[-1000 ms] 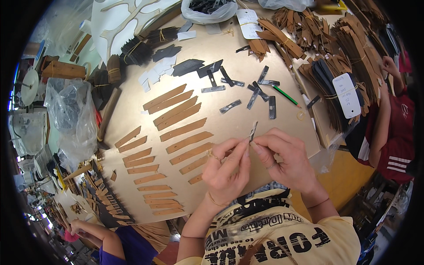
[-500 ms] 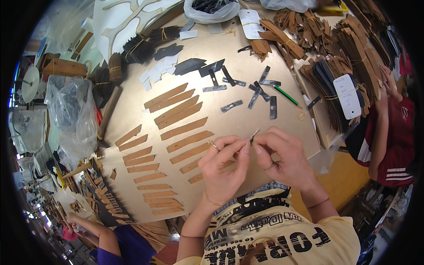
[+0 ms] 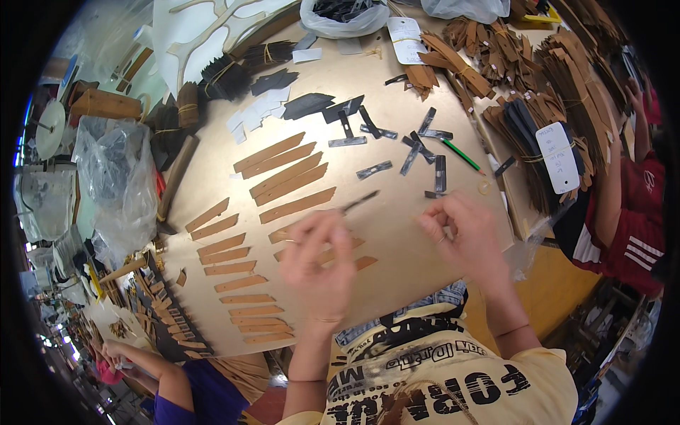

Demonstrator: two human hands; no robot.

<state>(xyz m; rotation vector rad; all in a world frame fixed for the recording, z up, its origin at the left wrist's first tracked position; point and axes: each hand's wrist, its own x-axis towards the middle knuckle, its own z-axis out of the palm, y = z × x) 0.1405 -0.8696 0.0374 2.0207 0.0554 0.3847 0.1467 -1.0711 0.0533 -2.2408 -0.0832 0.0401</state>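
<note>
My left hand [image 3: 322, 258], blurred by motion, hovers over the brown strips [image 3: 297, 204] in the middle column. A narrow dark strip [image 3: 361, 201] sticks out past its fingertips and seems pinched there. My right hand [image 3: 464, 230] has curled, closed fingers, above the table's right side. Just beyond its index finger shows a short black strip [image 3: 434, 195]; whether the fingers hold it is unclear. Farther back, several black slotted strips [image 3: 411, 154] lie scattered beside a green pencil [image 3: 462, 156]. A second column of smaller brown strips [image 3: 237, 285] runs down the left.
Bundled brown and black pieces [image 3: 520, 134] with a white tag [image 3: 557, 157] crowd the right edge. White pieces [image 3: 258, 108] and a plastic bag [image 3: 343, 15] of black pieces lie at the back. Co-workers sit at right, in a red shirt [image 3: 634, 219], and lower left, in purple [image 3: 202, 389].
My hands have parted from their shared pinch. The left moved left and down with a dark strip at its tips; the right shifted right. A short black strip now shows by the right fingers.
</note>
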